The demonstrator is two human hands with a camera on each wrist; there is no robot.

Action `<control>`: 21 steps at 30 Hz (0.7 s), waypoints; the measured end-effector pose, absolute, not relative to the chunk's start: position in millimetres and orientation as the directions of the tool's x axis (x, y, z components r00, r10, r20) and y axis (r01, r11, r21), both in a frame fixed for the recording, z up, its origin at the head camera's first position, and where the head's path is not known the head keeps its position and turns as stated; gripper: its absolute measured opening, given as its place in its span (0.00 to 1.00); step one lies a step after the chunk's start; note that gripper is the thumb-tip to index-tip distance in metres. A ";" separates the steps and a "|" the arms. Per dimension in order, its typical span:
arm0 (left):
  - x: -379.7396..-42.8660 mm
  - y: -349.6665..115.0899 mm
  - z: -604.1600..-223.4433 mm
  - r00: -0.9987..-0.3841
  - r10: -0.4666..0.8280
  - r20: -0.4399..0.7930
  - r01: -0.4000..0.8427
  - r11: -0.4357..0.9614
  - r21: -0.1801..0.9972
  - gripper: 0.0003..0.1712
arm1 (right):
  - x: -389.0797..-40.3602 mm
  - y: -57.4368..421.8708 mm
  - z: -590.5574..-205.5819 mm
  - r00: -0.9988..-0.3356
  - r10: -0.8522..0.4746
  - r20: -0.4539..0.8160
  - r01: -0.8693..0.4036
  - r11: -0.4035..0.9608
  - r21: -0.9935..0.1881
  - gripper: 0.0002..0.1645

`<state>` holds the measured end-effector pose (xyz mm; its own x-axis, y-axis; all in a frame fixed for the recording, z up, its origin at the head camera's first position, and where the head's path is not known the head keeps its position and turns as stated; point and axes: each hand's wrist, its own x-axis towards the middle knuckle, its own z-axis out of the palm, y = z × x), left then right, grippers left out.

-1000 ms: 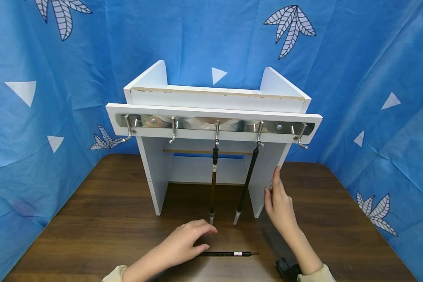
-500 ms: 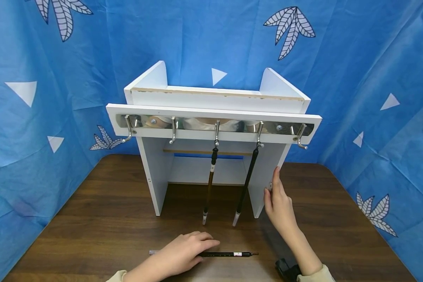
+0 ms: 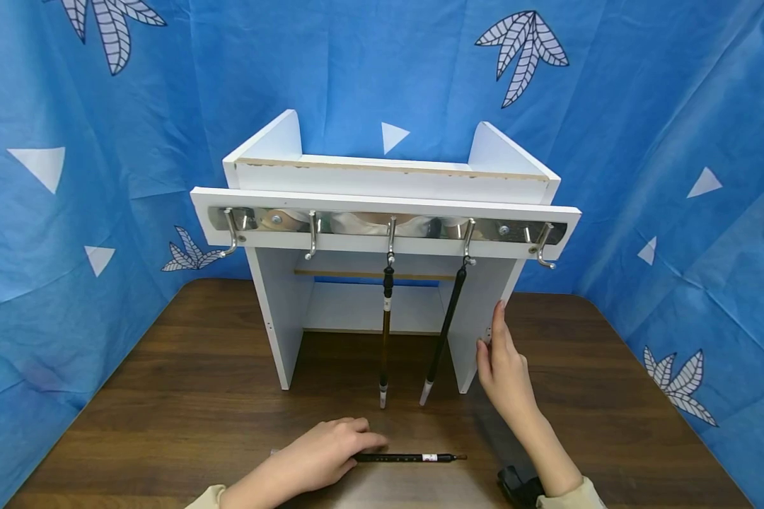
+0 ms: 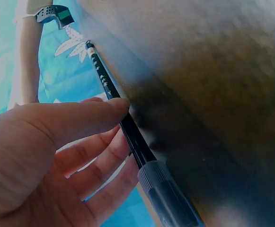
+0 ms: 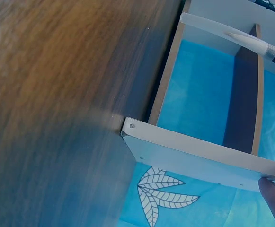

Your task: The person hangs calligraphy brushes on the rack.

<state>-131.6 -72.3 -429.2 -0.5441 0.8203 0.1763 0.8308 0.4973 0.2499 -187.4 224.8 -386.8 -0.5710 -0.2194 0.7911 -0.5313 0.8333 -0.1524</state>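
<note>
My left hand [image 3: 318, 456] pinches brush [image 3: 404, 458]: slim black shaft [image 4: 135, 142], pale characters, white label [image 3: 429, 458], translucent cap [image 4: 165, 194]. My right hand [image 3: 506, 375], index finger straight, touches shelf [image 3: 388, 181].

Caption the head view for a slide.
Two brushes hang from hooks on a white shelf; the left hand pinches a third brush, the right hand touches the shelf.

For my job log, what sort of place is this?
Likely a staged indoor tabletop workspace: a wood-grain table, a blue leaf-patterned cloth hung behind it, and a white hook rack standing on top.
</note>
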 end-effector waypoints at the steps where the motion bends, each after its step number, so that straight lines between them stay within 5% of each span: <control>1: -131.7 -72.0 -429.4 -0.542 0.822 0.177 0.832 0.495 0.251 0.31 | -187.4 224.8 -386.8 -0.571 -0.220 0.791 -0.531 0.833 -0.152 0.54; 21: -132.4 -71.1 -429.2 -0.518 0.834 0.192 0.853 0.488 0.184 0.17 | -187.4 225.2 -386.8 -0.566 -0.220 0.794 -0.534 0.832 -0.150 0.55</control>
